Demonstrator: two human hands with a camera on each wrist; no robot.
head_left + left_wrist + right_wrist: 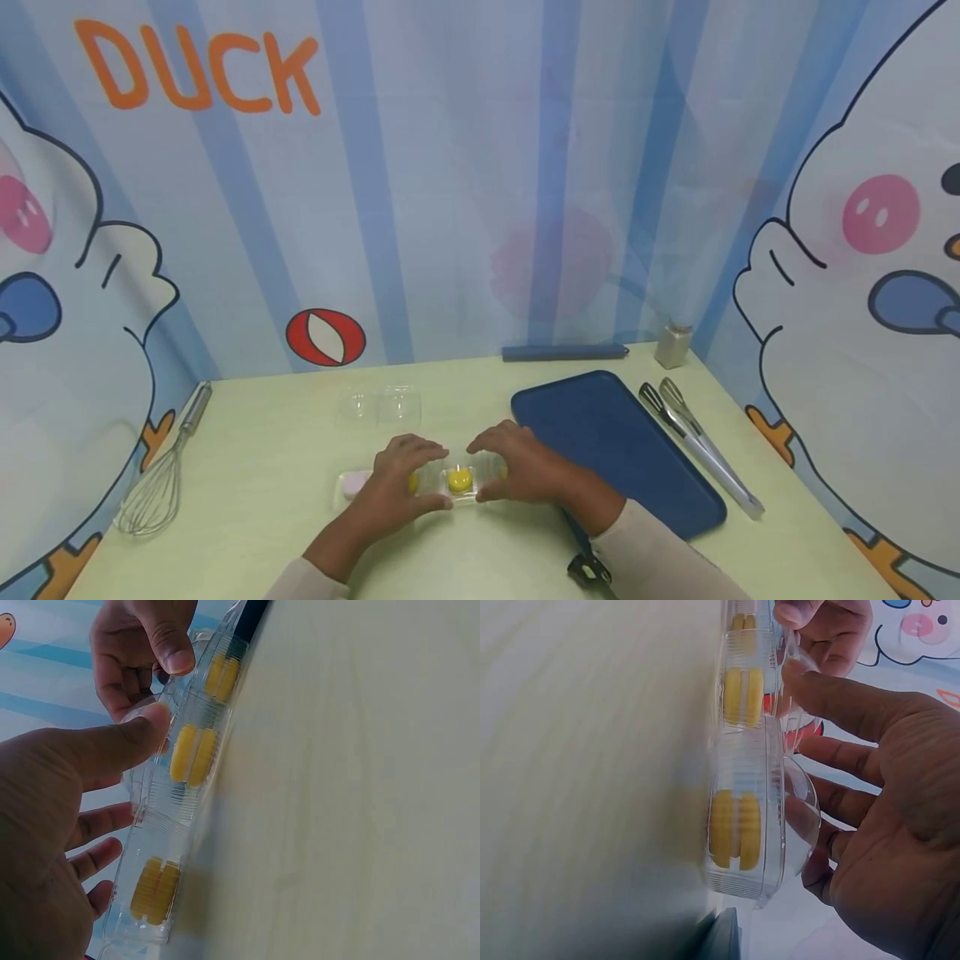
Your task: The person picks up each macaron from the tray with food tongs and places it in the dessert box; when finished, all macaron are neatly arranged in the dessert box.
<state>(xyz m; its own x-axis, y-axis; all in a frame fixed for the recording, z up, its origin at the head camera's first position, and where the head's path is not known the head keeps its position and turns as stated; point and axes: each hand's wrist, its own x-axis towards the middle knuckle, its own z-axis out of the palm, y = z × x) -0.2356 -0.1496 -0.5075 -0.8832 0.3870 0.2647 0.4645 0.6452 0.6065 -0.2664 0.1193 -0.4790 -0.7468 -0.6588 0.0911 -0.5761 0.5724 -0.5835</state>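
Observation:
A long clear plastic macaron box (769, 889) stands on the table in front of me, with sandwich-shaped yellow macarons (460, 480) in its compartments. At its left end sits a pale pink macaron (354, 484). My left hand (399, 479) and right hand (528, 465) hold a clear domed lid (804, 836) over the box's right part, one on each side of a yellow macaron. Both thumbs are at the near edge, while the fingers reach round the far side. In the right wrist view the lid's dome bulges beside the box rim, close against it.
Behind the box lies another clear plastic piece (399, 406). A dark blue tray (600, 442) is at the right, with tongs (705, 454) beside it and a black-ended tool (588, 572) near its front. A whisk (161, 479), blue bar (566, 353) and shaker (672, 347) lie further out.

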